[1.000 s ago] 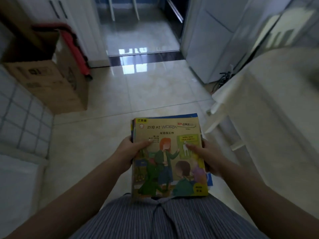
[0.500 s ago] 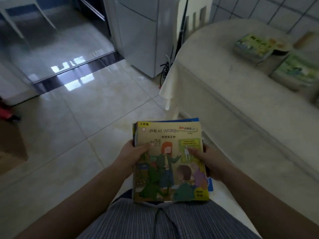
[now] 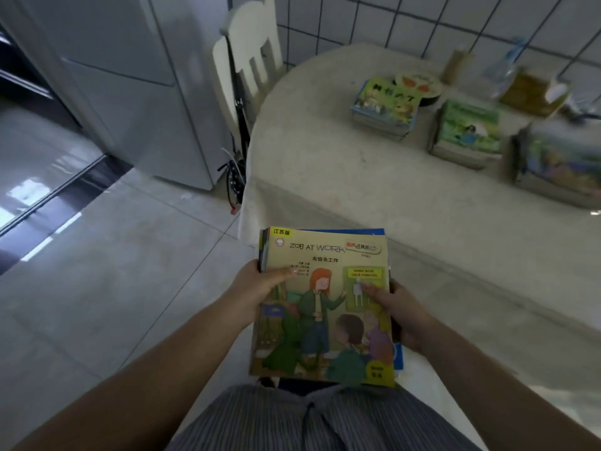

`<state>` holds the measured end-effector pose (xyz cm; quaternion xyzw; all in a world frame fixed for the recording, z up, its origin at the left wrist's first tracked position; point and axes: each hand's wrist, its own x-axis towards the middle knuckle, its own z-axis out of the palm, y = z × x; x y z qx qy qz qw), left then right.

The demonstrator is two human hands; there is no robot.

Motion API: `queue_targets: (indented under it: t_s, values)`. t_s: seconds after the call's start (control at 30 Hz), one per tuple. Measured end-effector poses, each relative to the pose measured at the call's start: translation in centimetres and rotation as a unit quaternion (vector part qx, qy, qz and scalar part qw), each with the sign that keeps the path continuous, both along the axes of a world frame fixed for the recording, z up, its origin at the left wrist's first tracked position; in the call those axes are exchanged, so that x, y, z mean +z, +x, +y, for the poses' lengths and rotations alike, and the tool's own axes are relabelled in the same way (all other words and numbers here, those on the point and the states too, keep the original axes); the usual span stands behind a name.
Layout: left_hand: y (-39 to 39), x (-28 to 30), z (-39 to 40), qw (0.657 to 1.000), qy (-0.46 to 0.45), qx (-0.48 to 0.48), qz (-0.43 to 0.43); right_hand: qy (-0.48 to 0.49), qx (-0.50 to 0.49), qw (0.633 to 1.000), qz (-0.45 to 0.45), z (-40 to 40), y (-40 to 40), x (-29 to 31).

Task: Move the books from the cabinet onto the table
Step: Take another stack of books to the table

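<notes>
I carry a stack of thin picture books (image 3: 325, 307) in front of my waist; the top cover reads "Zob at Work". My left hand (image 3: 257, 288) grips the stack's left edge with the thumb on the cover. My right hand (image 3: 398, 312) grips the right edge, thumb on top too. The table (image 3: 341, 164), covered in a pale cloth, lies ahead and to the right. Three piles of books lie on it near the wall: one pile (image 3: 385, 107), a green one (image 3: 466, 133) and a blurred one (image 3: 559, 167). The cabinet is out of view.
A white chair (image 3: 252, 63) stands at the table's far left end, beside a grey fridge (image 3: 130, 79) with cables (image 3: 232, 177) at its foot. Bottles and jars (image 3: 527, 89) and a round plate (image 3: 418, 84) stand against the tiled wall. Glossy floor tiles (image 3: 97, 288) spread to the left.
My view has swung to the right, from the doorway and cardboard box round to the table and its book piles. Both hands keep the same hold on the stack.
</notes>
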<state>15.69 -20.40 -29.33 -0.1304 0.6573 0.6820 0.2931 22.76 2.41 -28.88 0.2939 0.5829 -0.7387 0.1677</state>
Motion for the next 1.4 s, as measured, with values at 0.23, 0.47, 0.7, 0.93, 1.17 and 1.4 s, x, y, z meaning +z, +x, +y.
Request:
queue_targets:
  t_s: [0.23, 0.47, 0.7, 0.93, 1.17, 1.4]
  values:
    - [-9.5, -0.6, 4.9, 0.998, -0.011, -0.068, -0.005, 0.025, -0.053, 0.998, -0.020, 4.1, -6.8, -0.5]
    - [-18.9, -0.1, 11.0, 0.997, -0.027, -0.072, 0.003, 0.017, -0.071, 0.997, -0.011, 9.6, -15.9, -0.6]
    - [-26.2, 0.7, 15.3, 0.992, -0.088, -0.073, 0.050, 0.008, -0.095, 0.995, -0.014, 12.8, -22.2, -0.4]
    - [-32.1, 0.6, 17.7, 0.981, -0.127, -0.143, 0.041, 0.002, -0.154, 0.987, -0.040, 13.3, -25.6, -1.2]
    - [-36.9, -0.6, 19.1, 0.965, -0.160, -0.210, 0.011, 0.090, -0.158, 0.981, -0.062, 13.3, -28.4, -1.4]
    - [-37.9, -1.1, 20.0, 0.953, -0.205, -0.222, 0.019, 0.346, -0.002, 0.925, -0.154, 14.5, -29.7, -2.1]
